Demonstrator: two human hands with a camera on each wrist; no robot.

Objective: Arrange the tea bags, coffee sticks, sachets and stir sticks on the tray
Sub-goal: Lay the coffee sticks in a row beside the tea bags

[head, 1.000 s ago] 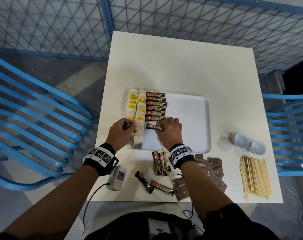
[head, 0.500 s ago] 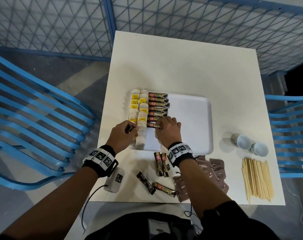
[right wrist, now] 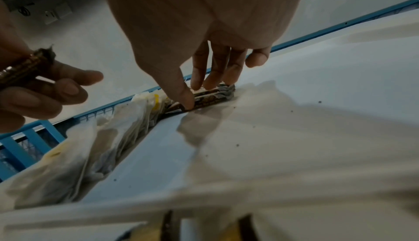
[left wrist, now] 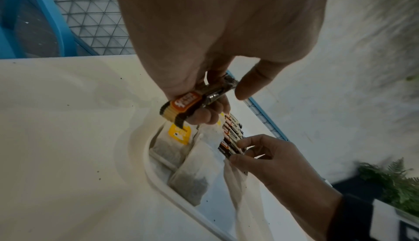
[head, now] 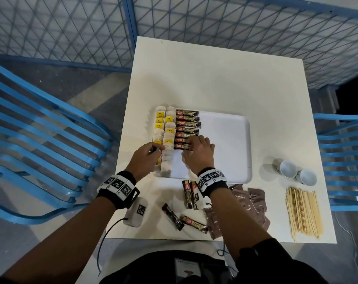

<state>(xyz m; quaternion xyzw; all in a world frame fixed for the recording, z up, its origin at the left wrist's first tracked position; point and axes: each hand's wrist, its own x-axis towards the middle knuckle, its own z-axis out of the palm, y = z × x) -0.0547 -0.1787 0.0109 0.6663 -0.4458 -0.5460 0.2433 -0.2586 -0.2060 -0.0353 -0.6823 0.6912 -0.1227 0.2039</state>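
On the white tray (head: 225, 144), tea bags (head: 165, 128) lie in two columns along the left edge. A column of coffee sticks (head: 187, 124) runs beside them. My right hand (head: 191, 143) pinches the nearest coffee stick (head: 181, 146) between thumb and fingers (right wrist: 199, 81), set against the row's near end. My left hand (head: 156, 151) hovers over the tea bags at the tray's near left and grips a small bundle of coffee sticks (left wrist: 192, 103). Loose coffee sticks (head: 189, 193), brown sachets (head: 249, 203) and wooden stir sticks (head: 302, 212) lie on the table.
Two small white cups (head: 287, 169) stand right of the tray. A white tagged device (head: 136, 211) with a cable lies near the table's front left. Blue slatted chairs (head: 41, 140) flank the table, and a mesh fence stands behind it.
My right hand has carried its coffee stick away from me up the tray and set it against the row. The left hand has stayed nearly in place with its bundle.
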